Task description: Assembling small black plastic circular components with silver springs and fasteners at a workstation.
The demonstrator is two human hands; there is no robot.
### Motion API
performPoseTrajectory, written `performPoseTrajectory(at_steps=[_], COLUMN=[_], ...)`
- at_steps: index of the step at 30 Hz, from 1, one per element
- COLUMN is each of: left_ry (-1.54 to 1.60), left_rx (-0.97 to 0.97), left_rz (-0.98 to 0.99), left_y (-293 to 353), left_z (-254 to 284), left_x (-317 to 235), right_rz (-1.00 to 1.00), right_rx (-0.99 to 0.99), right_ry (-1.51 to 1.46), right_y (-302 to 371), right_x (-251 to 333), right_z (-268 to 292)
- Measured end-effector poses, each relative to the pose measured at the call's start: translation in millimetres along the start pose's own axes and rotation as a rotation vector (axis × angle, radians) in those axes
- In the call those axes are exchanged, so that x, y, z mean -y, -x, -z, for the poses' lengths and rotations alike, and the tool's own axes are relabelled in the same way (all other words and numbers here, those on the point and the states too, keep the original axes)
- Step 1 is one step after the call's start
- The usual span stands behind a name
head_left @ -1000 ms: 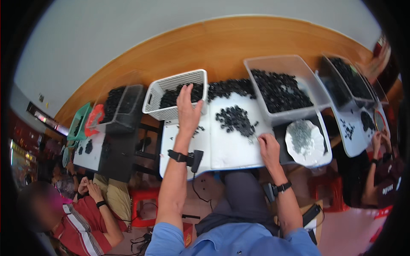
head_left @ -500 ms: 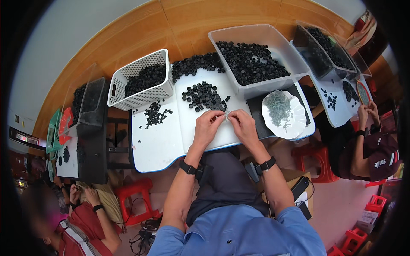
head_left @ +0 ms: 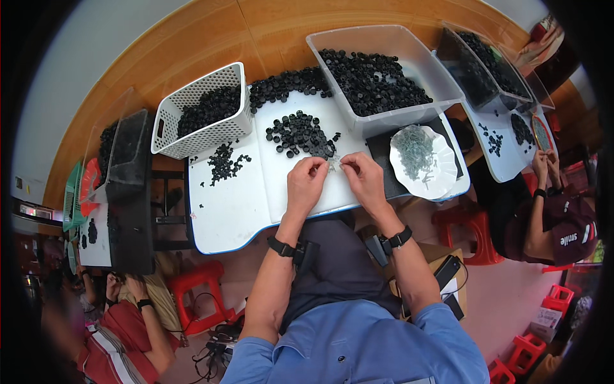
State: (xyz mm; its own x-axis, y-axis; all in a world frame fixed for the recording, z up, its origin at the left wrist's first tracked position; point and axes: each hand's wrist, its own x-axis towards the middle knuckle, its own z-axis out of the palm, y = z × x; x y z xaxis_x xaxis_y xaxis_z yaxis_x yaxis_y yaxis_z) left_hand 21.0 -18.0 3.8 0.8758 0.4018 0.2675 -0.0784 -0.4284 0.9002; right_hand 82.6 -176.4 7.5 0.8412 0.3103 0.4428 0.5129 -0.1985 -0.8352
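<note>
My left hand (head_left: 306, 184) is over the near half of the white table, its thumb and fingertips pinched together. Facing it, a short gap away, my right hand (head_left: 363, 181) is closed in a pinch too. Whatever the fingertips hold is too small to make out. A few pale, clear slivers (head_left: 333, 164) show between the hands. Just beyond them lies a loose pile of round black caps (head_left: 295, 133). To the right stands a white scalloped plate (head_left: 442, 183) with a heap of thin translucent pieces (head_left: 412, 152).
A white perforated basket (head_left: 199, 142) and a large clear bin (head_left: 400, 121) hold black parts at the back. Small black pieces (head_left: 224, 163) are scattered at left on the white table (head_left: 233, 227). Co-workers sit at both sides near red stools (head_left: 470, 233).
My hands have drawn apart slightly from where their fingertips met, and clear slivers now show between them. The whole view has shifted a little.
</note>
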Motion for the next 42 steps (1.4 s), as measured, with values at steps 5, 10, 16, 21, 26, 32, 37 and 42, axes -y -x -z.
performPoseTrajectory(at_steps=[5,10,16,21,26,32,37,42], left_ry=[-0.029,-0.187,-0.244,-0.227,-0.088,-0.288,-0.358,-0.272], left_rx=[0.008,0.041,0.050,0.041,-0.247,-0.173,-0.085,-0.096], left_rz=[-0.075,-0.226,-0.231,-0.225,0.022,-0.097,-0.085,-0.053], left_y=[1,4,5,5,1,-9,-14,-6], left_z=[3,0,-4,-3,1,4,9,8], left_x=[1,-2,-2,-2,4,13,11,8], right_rz=[-0.083,-0.072,-0.001,0.039,-0.027,-0.017,-0.028,-0.064], right_rx=[-0.134,-0.094,-0.059,-0.053,-0.076,-0.085,-0.090,-0.107], right_ry=[-0.001,0.036,0.035,0.025,-0.030,0.029,0.020,-0.027], right_y=[-1,0,2,1,1,0,2,4], right_x=[2,4,1,-1,0,-4,-6,-8], right_z=[-1,0,1,1,2,0,-1,-3])
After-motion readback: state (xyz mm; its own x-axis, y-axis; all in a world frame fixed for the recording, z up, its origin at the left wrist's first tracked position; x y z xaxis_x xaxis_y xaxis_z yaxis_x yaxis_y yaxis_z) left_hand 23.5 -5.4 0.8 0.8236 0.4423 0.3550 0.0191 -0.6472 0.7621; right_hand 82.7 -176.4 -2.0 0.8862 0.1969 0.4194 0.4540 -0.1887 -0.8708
